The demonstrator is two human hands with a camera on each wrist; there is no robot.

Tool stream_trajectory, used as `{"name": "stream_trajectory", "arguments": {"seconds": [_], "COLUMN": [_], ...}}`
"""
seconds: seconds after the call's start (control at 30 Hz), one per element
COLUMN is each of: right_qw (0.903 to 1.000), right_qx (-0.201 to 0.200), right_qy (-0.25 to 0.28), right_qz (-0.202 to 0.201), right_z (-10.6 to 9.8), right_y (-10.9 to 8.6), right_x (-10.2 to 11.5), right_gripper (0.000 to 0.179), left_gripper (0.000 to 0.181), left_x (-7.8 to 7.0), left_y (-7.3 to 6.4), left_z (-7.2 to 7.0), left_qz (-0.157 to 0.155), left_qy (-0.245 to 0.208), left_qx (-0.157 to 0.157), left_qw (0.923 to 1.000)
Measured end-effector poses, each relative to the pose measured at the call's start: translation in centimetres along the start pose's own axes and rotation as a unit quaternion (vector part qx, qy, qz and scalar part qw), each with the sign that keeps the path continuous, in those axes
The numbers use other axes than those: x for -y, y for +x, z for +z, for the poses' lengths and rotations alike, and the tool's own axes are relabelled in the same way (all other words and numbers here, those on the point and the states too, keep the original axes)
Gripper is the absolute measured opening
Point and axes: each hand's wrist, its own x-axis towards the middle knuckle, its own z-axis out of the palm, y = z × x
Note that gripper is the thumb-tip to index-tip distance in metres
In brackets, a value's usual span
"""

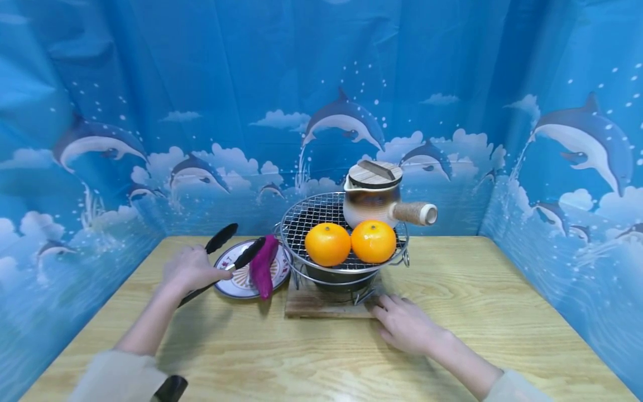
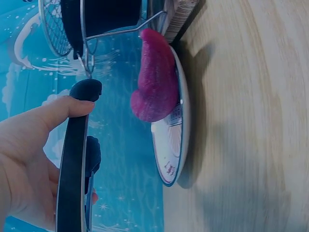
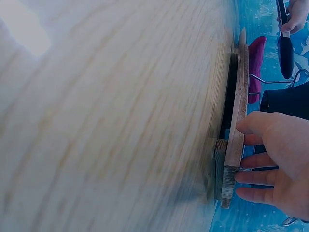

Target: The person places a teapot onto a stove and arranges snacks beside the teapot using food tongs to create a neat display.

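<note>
My left hand (image 1: 193, 272) grips a pair of black-tipped tongs (image 1: 243, 254), their arms spread apart above the left side of the plate. A purple sweet potato (image 1: 263, 268) lies across this patterned plate (image 1: 238, 291), just right of the tongs' tips. In the left wrist view, the thumb presses on one arm of the tongs (image 2: 72, 164), and nothing is between the tips. My right hand (image 1: 404, 325) rests at the front right corner of a wooden board (image 1: 321, 310). Its fingers, loosely extended, touch the board's edge (image 3: 234, 130) in the right wrist view.
On the board stands a small black stove (image 1: 336, 279) topped by a round wire grill (image 1: 311, 215). Two oranges (image 1: 327, 244) and a lidded clay pot (image 1: 369, 204) with a rope-wrapped side handle sit on the grill. A blue dolphin curtain (image 1: 251, 84) encloses the wooden table (image 1: 442, 268).
</note>
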Motion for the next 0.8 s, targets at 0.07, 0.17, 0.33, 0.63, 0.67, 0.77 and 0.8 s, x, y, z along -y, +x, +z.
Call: {"name": "stream_trajectory", "arguments": {"seconds": [0.07, 0.17, 0.33, 0.63, 0.67, 0.77, 0.8], "right_qw": [1.0000, 1.0000, 1.0000, 1.0000, 1.0000, 0.9999, 0.9999], "right_qx": [0.000, -0.001, -0.003, -0.005, -0.005, -0.006, -0.007], "right_qy": [0.000, -0.002, -0.007, -0.007, -0.007, -0.008, -0.009], "right_qz": [0.000, -0.002, -0.003, -0.002, -0.002, -0.003, -0.003], "right_z": [0.0, 0.0, 0.1, 0.2, 0.2, 0.2, 0.2], "right_y": [0.0, 0.0, -0.1, -0.1, -0.1, -0.1, -0.1], "right_x": [0.0, 0.0, -0.1, -0.1, -0.1, -0.1, -0.1], "right_gripper": [0.035, 0.035, 0.035, 0.035, 0.035, 0.035, 0.036], "left_gripper": [0.082, 0.075, 0.061, 0.049, 0.049, 0.048, 0.047], "left_x": [0.0, 0.0, -0.3, -0.8, -0.8, -0.9, -1.0], "left_y": [0.2, 0.5, 0.7, 0.9, 0.8, 1.0, 1.0], "left_z": [0.3, 0.8, 1.5, 2.2, 2.3, 2.6, 2.8], "left_qz": [0.005, 0.009, 0.005, 0.001, 0.002, 0.004, 0.004], "left_qy": [0.000, -0.003, -0.002, -0.002, 0.000, 0.002, 0.002], "left_qx": [0.005, 0.010, 0.008, 0.016, 0.019, 0.028, 0.030], "left_qw": [1.0000, 0.9999, 1.0000, 0.9999, 0.9998, 0.9996, 0.9995]}}
